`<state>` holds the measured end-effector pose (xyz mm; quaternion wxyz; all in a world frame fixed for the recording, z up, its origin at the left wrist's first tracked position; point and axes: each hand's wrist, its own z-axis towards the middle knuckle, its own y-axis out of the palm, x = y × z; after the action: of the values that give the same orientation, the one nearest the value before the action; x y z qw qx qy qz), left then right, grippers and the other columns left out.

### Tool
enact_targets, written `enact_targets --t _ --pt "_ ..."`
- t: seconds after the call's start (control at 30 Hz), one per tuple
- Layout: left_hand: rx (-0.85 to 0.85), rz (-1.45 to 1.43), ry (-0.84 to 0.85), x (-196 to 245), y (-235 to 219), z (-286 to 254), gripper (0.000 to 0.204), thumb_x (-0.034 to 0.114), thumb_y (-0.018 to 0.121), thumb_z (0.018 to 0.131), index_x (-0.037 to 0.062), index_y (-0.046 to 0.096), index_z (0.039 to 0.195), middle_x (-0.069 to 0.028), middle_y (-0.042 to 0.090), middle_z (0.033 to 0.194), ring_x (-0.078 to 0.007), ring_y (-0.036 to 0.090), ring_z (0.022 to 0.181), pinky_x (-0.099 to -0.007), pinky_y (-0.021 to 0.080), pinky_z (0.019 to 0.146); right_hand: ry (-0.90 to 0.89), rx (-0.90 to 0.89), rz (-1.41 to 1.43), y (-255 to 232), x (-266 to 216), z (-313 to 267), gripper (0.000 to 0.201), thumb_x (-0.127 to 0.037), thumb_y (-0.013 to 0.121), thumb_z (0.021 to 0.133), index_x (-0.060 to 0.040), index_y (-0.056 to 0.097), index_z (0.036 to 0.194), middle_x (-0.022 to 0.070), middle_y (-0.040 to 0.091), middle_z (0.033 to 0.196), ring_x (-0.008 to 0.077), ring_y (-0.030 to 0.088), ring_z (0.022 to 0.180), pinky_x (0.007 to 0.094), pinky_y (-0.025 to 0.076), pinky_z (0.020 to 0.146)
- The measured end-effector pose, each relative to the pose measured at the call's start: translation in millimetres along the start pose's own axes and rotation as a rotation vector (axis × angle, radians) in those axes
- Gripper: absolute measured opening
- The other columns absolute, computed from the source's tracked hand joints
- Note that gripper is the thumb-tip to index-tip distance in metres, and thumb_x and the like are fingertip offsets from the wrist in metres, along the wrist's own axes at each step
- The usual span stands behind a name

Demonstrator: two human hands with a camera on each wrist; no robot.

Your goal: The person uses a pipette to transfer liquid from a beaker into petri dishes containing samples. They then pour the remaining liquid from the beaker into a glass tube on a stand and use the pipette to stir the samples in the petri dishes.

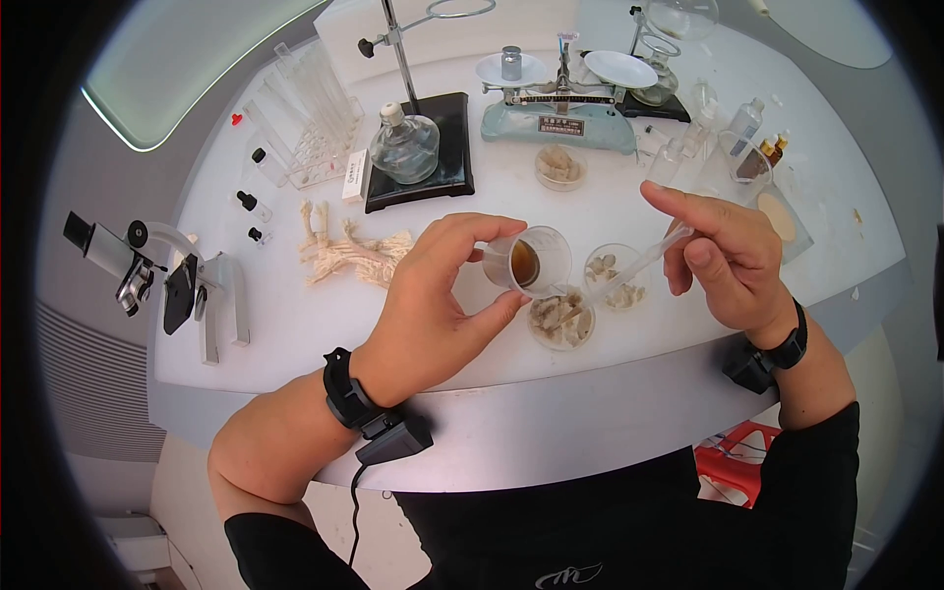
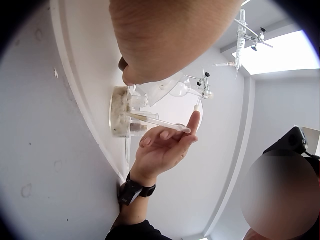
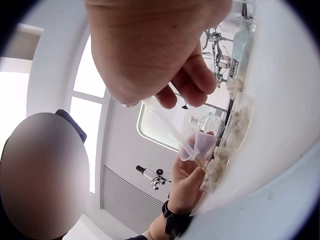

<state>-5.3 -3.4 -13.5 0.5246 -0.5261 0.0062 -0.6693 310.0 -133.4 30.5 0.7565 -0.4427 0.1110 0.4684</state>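
In the head view my left hand (image 1: 447, 285) grips a small clear plastic cup (image 1: 556, 258) between fingers and thumb, tipped so brown liquid shows inside. My right hand (image 1: 733, 251) holds a translucent plastic dropper (image 1: 644, 258) near its bulb end. The dropper slants down to the left, its brownish tip over the nearest petri dish (image 1: 561, 342), which contains pale, brown-stained fluffy clumps (image 1: 553, 317). Just behind stands a second petri dish (image 1: 602, 248) with similar clumps. The right wrist view shows the dropper (image 3: 170, 127) passing the cup (image 3: 205, 141), its tip right at the clumps (image 3: 216, 167).
A third petri dish (image 1: 560, 183) sits before a balance scale (image 1: 560, 123). Left of it are a flask (image 1: 405, 152) on a stand base, a bundle of pale cords (image 1: 356, 256), a test tube rack (image 1: 329, 162) and a microscope (image 1: 187, 275). Bottles (image 1: 747, 118) stand at the right.
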Motion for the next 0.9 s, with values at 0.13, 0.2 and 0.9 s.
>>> enact_targets --t 0.13,0.2,0.9 --pt "-0.001 -0.006 -0.006 0.8 -0.4 0.3 0.058 -0.001 0.088 0.089 0.0054 0.069 0.144 -0.0109 0.071 0.145 -0.0242 0.069 0.132 -0.0388 0.056 0.108 -0.002 0.003 0.002 0.2 -0.2 -0.5 0.044 -0.026 0.060 0.121 -0.0003 0.071 0.155 0.0009 0.070 0.075 0.0087 0.064 0.059 0.0250 0.050 0.058" --pt "-0.002 -0.006 -0.006 0.9 -0.5 0.3 0.058 -0.001 0.088 0.089 0.0055 0.069 0.144 -0.0108 0.071 0.145 -0.0242 0.069 0.132 -0.0389 0.056 0.109 0.004 0.004 0.005 0.3 -0.4 -0.6 0.044 -0.028 0.060 0.122 -0.0009 0.071 0.155 0.0011 0.070 0.075 0.0086 0.065 0.060 0.0246 0.050 0.058" --pt "-0.004 -0.003 -0.004 2.2 -1.0 0.8 0.058 0.001 0.090 0.089 0.0051 0.069 0.144 -0.0111 0.071 0.144 -0.0245 0.069 0.132 -0.0387 0.056 0.108 0.008 0.030 0.001 0.6 -0.2 -2.3 0.038 -0.024 0.055 0.123 -0.0024 0.078 0.144 0.0031 0.074 0.079 0.0084 0.067 0.061 0.0234 0.052 0.058"
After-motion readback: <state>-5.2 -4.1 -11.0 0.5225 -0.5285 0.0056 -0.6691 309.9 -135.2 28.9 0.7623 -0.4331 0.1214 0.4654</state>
